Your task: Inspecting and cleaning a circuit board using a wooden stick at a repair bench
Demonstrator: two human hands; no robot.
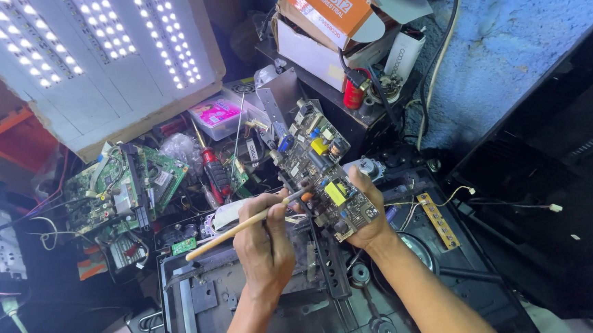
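Black metal chassis (250,306) lies nearest us, under both forearms. Above it our left hand (265,240) pinches a slim pale wooden-handled brush (242,226), its tip touching the brown populated circuit board with yellow and blue parts (317,172). Our right hand (368,213) grips that board from beneath, tilted up over the chassis. Farther left lie green circuit boards (123,187) and a red-handled screwdriver (213,166). Beyond leans a white LED panel (91,55).

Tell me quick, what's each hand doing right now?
Left hand: closed on a thin wooden-handled brush.
Right hand: holding a brown circuit board with yellow components.
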